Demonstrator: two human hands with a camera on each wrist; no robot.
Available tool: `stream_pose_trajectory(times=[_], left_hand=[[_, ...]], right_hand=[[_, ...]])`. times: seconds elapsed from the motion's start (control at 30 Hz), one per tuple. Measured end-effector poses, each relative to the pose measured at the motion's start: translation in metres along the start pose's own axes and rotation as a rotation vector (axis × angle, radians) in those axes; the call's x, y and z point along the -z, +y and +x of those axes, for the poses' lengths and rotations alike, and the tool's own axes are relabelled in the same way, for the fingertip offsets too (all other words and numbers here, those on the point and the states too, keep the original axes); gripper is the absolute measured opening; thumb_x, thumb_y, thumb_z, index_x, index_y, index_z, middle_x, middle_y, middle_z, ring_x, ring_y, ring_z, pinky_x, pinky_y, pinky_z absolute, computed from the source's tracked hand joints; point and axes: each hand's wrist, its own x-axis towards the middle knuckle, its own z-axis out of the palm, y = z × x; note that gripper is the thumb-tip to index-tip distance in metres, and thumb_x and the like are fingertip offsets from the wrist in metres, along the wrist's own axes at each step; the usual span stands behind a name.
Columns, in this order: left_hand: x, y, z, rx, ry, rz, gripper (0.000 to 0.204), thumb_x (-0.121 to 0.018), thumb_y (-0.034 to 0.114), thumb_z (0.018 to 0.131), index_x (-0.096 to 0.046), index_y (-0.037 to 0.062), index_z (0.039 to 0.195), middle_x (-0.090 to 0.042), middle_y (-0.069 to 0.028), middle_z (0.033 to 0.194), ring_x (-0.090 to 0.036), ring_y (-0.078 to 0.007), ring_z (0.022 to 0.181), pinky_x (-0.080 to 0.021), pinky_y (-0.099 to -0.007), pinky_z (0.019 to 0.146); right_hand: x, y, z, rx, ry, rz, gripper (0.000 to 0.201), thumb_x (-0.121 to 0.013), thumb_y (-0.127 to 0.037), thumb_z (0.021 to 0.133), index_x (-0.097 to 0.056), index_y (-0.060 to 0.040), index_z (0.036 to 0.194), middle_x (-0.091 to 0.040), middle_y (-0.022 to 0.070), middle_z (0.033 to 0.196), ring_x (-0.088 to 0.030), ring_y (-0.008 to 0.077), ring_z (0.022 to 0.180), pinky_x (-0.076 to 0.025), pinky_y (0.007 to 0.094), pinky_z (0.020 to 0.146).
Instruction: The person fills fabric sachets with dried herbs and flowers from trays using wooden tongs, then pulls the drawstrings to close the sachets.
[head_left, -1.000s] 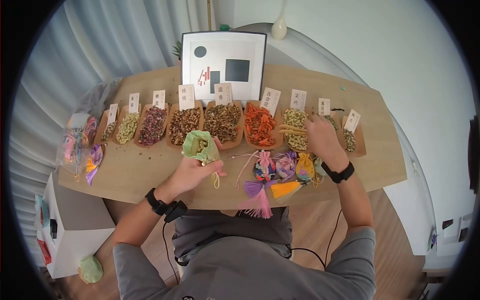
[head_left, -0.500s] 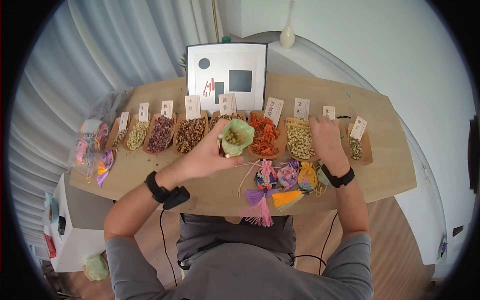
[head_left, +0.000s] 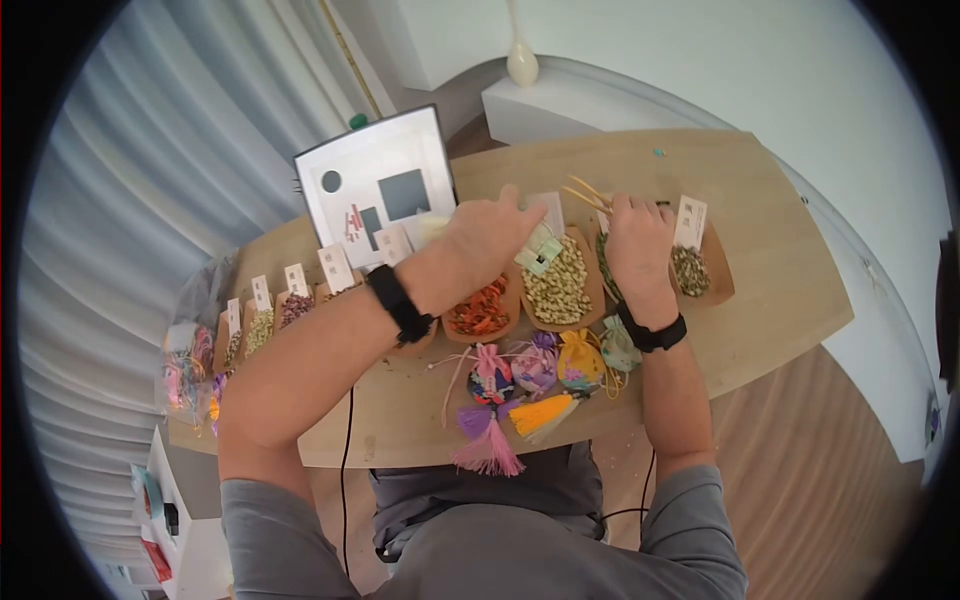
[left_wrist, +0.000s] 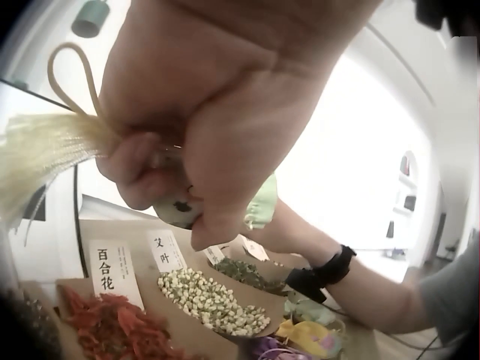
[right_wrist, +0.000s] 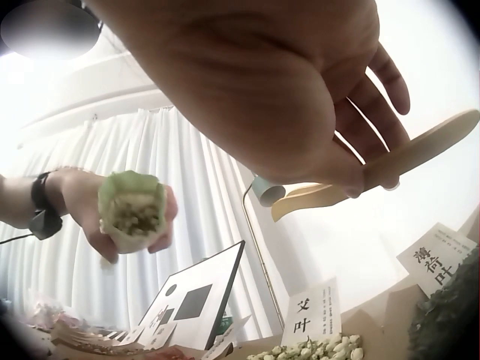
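Note:
My left hand [head_left: 475, 250] grips a light green drawstring pouch [head_left: 540, 252] over the tray of pale dried buds [head_left: 558, 290]. The right wrist view shows the pouch mouth [right_wrist: 133, 196] wide, with small greenish dried pieces inside. A cream tassel [left_wrist: 56, 146] and a cord loop hang from the pouch on the far side of the hand. Just to the right, my right hand [head_left: 642, 250] holds wooden tongs [right_wrist: 420, 154] between thumb and fingers, raised above the tray of dark green leaves [left_wrist: 247, 274]. Nothing shows between the tong ends.
Labelled trays run along the table [head_left: 770, 290], among them orange-red petals [head_left: 480, 310] and a far-right herb tray [head_left: 690, 272]. Finished-looking tasselled sachets [head_left: 580, 360] lie in front. A framed picture [head_left: 405, 195] stands behind; a plastic bag of sachets [head_left: 188, 365] sits far left.
My left hand has carried the pouch right and forward, from the middle trays to the pale buds. The tongs have lifted from the buds and shifted right. The head view has turned.

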Motion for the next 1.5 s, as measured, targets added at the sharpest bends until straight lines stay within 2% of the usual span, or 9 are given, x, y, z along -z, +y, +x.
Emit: stream_pose_trajectory(times=[0.03, 0.07, 0.13, 0.23, 0.5, 0.67, 0.83, 0.9, 1.5], left_hand=[[-0.012, 0.006, 0.010, -0.063, 0.046, 0.135, 0.050, -0.077, 0.008, 0.089, -0.056, 0.0112, 0.135, -0.062, -0.0199, 0.116, -0.079, -0.0333, 0.084, -0.063, -0.0434, 0.066], [-0.021, 0.014, 0.018, -0.078, 0.035, 0.128, 0.050, -0.077, 0.008, 0.089, -0.056, 0.0112, 0.135, -0.062, -0.0199, 0.116, -0.079, -0.0333, 0.084, -0.063, -0.0434, 0.066], [-0.034, 0.028, 0.032, -0.171, -0.004, 0.345, 0.049, -0.079, 0.012, 0.089, -0.058, 0.0128, 0.133, -0.063, -0.0186, 0.119, -0.079, -0.0292, 0.086, -0.064, -0.0394, 0.066], [-0.031, 0.045, 0.036, -0.158, -0.022, 0.366, 0.049, -0.080, 0.013, 0.089, -0.059, 0.0139, 0.133, -0.064, -0.0177, 0.120, -0.079, -0.0266, 0.086, -0.064, -0.0369, 0.068], [-0.047, 0.045, 0.037, -0.156, 0.015, 0.348, 0.049, -0.082, 0.014, 0.087, -0.060, 0.0137, 0.130, -0.065, -0.0162, 0.117, -0.078, -0.0260, 0.085, -0.063, -0.0360, 0.068], [-0.028, 0.046, 0.022, -0.132, 0.031, 0.345, 0.050, -0.083, 0.014, 0.085, -0.059, 0.0121, 0.129, -0.064, -0.0140, 0.114, -0.078, -0.0260, 0.086, -0.062, -0.0349, 0.067], [-0.029, 0.039, 0.020, -0.090, 0.036, 0.366, 0.050, -0.083, 0.014, 0.085, -0.057, 0.0115, 0.128, -0.065, -0.0143, 0.114, -0.078, -0.0256, 0.085, -0.063, -0.0362, 0.065], [-0.029, 0.039, 0.022, -0.099, 0.032, 0.360, 0.050, -0.083, 0.013, 0.084, -0.057, 0.0114, 0.128, -0.065, -0.0145, 0.115, -0.078, -0.0256, 0.085, -0.063, -0.0362, 0.065], [-0.031, 0.039, 0.021, -0.090, -0.015, 0.304, 0.051, -0.083, 0.012, 0.085, -0.057, 0.0103, 0.129, -0.066, -0.0160, 0.116, -0.079, -0.0285, 0.085, -0.064, -0.0374, 0.066]], right_hand=[[0.001, -0.001, 0.000, -0.009, 0.016, 0.009, 0.018, -0.071, -0.007, 0.089, -0.072, -0.0035, 0.107, -0.075, 0.0122, 0.091, -0.075, 0.0315, 0.090, -0.050, 0.0447, 0.085], [0.003, -0.002, -0.001, -0.018, 0.034, 0.019, 0.019, -0.070, -0.007, 0.089, -0.073, -0.0034, 0.107, -0.074, 0.0123, 0.090, -0.075, 0.0314, 0.091, -0.050, 0.0446, 0.085], [0.007, -0.005, -0.002, -0.035, -0.006, 0.008, 0.019, -0.072, -0.008, 0.088, -0.074, -0.0030, 0.105, -0.074, 0.0121, 0.090, -0.074, 0.0311, 0.090, -0.050, 0.0444, 0.085], [0.006, -0.008, -0.003, -0.028, 0.013, 0.038, 0.018, -0.073, -0.009, 0.086, -0.074, -0.0036, 0.103, -0.073, 0.0113, 0.089, -0.073, 0.0307, 0.089, -0.049, 0.0443, 0.085], [0.005, -0.006, -0.005, -0.025, -0.016, 0.044, 0.018, -0.075, -0.008, 0.084, -0.074, -0.0045, 0.101, -0.071, 0.0107, 0.089, -0.073, 0.0302, 0.089, -0.049, 0.0441, 0.083], [0.003, -0.007, -0.007, -0.017, -0.047, 0.044, 0.016, -0.075, -0.008, 0.084, -0.074, -0.0054, 0.099, -0.071, 0.0102, 0.089, -0.074, 0.0296, 0.090, -0.050, 0.0437, 0.083], [0.004, -0.007, -0.006, -0.001, -0.033, 0.057, 0.013, -0.075, -0.008, 0.084, -0.073, -0.0061, 0.097, -0.072, 0.0099, 0.088, -0.074, 0.0294, 0.090, -0.050, 0.0437, 0.083], [0.009, -0.007, -0.006, -0.042, -0.104, 0.067, 0.008, -0.072, -0.010, 0.093, -0.069, -0.0052, 0.100, -0.073, 0.0117, 0.094, -0.073, 0.0331, 0.097, -0.053, 0.0469, 0.086], [0.013, -0.009, -0.007, -0.043, -0.114, 0.115, 0.013, -0.077, -0.013, 0.093, -0.070, -0.0054, 0.101, -0.073, 0.0118, 0.096, -0.073, 0.0336, 0.100, -0.054, 0.0477, 0.087]])
